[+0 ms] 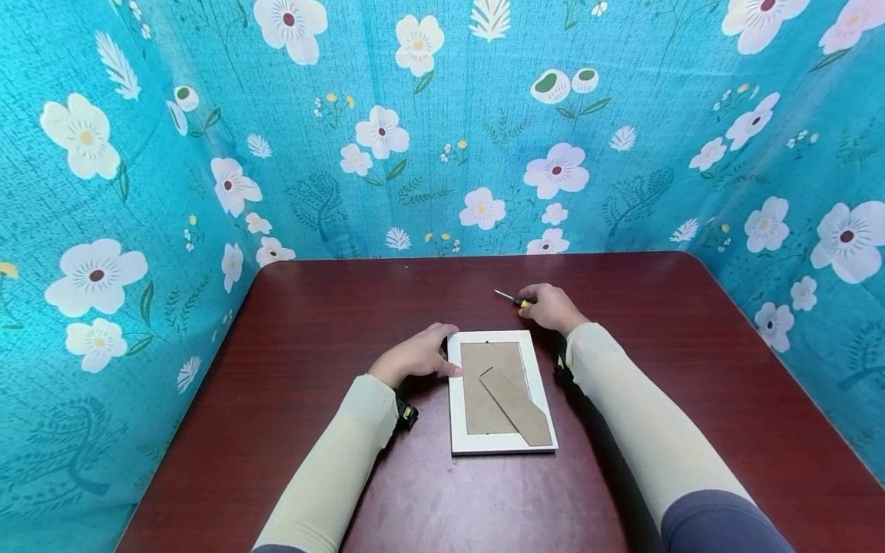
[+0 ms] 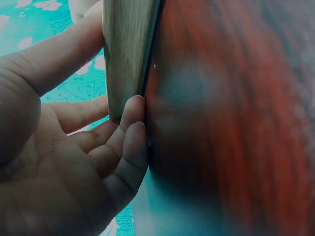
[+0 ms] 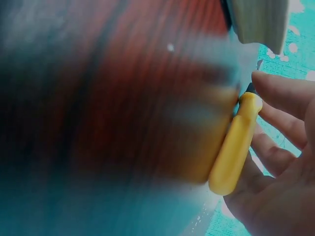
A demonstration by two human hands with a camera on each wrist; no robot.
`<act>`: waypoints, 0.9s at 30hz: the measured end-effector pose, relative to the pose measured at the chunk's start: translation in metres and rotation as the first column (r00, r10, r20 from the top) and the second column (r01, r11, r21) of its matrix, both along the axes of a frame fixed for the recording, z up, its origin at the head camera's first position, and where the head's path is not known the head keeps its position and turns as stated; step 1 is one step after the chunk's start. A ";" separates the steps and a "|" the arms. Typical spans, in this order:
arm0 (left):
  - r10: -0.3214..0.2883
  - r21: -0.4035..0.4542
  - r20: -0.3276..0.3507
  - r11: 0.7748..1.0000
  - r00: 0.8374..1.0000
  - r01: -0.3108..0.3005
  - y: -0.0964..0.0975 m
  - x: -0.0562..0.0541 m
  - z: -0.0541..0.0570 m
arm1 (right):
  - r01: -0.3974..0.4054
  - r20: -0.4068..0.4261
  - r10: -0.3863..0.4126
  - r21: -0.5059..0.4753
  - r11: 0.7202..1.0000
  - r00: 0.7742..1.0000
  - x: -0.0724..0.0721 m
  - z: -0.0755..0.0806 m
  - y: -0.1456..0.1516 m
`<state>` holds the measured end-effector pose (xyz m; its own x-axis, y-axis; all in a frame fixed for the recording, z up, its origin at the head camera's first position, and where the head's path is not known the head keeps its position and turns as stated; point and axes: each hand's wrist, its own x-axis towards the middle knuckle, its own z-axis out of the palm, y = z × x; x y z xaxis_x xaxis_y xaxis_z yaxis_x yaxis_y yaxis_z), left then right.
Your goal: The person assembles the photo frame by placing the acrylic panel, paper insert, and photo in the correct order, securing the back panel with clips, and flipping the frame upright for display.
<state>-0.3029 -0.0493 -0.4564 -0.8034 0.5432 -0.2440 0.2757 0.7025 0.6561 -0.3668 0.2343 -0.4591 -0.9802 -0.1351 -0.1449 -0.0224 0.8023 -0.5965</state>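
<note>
A white picture frame [image 1: 455, 407] lies face down on the table, its brown backing and slanted easel leg [image 1: 515, 407] upward. My left hand [image 1: 418, 355] grips its left edge near the far corner. In the left wrist view, the fingers [image 2: 133, 147] bend round that corner while the thumb lies along the side. Beyond the frame's far right corner, my right hand [image 1: 549, 307] pinches a screwdriver [image 3: 234, 147] with a yellow handle and black collar. That handle lies low against the tabletop, its thin shaft pointing left; some fingertips are hidden behind it.
Dark red-brown wood makes up the tabletop [image 1: 311, 307], which has rounded far corners. Blue flowered cloth [image 1: 442, 138] hangs along its back and both sides. A wrist camera [image 1: 406, 415] is strapped under the left wrist.
</note>
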 end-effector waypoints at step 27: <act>0.007 -0.006 -0.006 1.000 1.000 -0.007 0.002 0.002 0.002 | 0.022 0.012 -0.023 0.088 0.996 1.000 -0.004 -0.005 0.004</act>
